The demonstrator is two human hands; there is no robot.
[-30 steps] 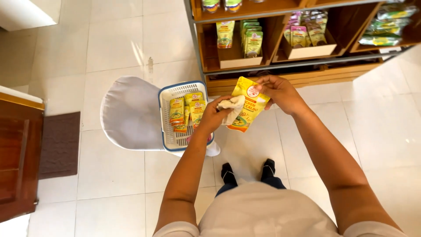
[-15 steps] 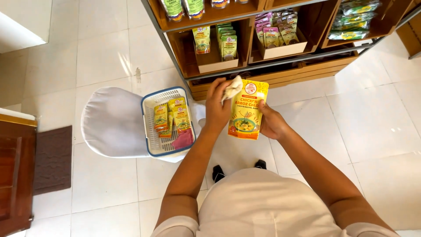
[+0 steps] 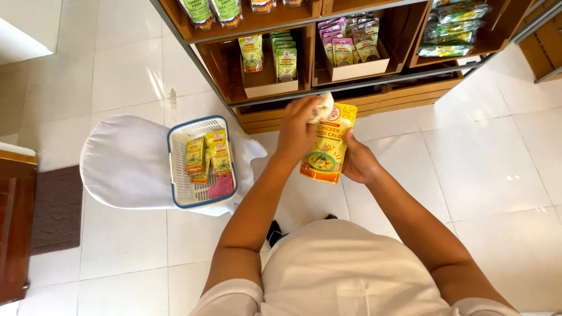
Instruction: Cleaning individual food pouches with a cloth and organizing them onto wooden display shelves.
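The left hand has carried its white cloth up to the yellow pouch's top edge

The basket sits on a chair, left of the held pouch. Shelves stand beyond both.

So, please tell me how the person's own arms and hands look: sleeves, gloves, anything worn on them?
Both arms are bare from short, pale beige sleeves down. The left hand and the right hand wear no gloves. No watch, bracelet or ring shows on either wrist or hand. The sleeves match the plain beige shirt.
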